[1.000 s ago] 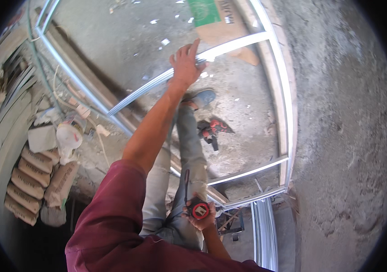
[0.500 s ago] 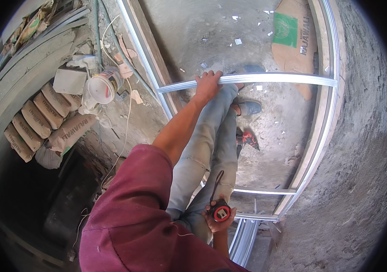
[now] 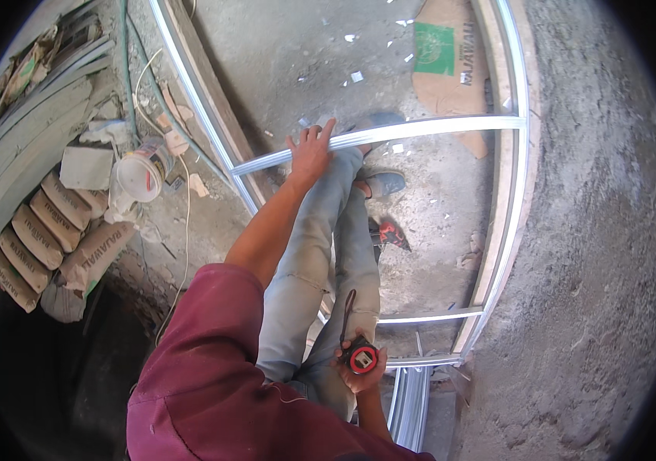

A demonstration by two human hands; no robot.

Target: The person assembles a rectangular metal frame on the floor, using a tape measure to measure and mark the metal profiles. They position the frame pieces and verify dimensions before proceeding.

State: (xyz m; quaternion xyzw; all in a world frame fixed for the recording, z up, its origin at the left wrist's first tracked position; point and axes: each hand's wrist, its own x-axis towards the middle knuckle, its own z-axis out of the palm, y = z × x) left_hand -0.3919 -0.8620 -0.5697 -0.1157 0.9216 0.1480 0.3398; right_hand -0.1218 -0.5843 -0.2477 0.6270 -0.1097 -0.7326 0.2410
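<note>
My left hand [image 3: 311,157] lies over a silvery metal crossbar [image 3: 420,130], near its left end. Its fingers are apart and reach past the bar's far edge. The crossbar spans between two metal side rails, the left one [image 3: 193,104] and the right one [image 3: 524,84]. Down by my thighs, my right hand [image 3: 362,379] is closed around a black and red tape measure [image 3: 362,359], with a dark wrist strap [image 3: 349,309] hanging off it. No drawn-out blade shows.
A red and black power tool [image 3: 391,234] lies on the floor by my feet. Flattened brown cardboard [image 3: 447,84] and white scraps lie beyond the crossbar. At left are a white bucket [image 3: 140,178], a hose [image 3: 182,127] and stacked sacks [image 3: 40,234]. A rough wall [image 3: 589,269] rises at right.
The view has shifted, so the frame and floor appear further left. My left hand's fingers have loosened and spread on the crossbar. My right hand keeps holding the tape measure.
</note>
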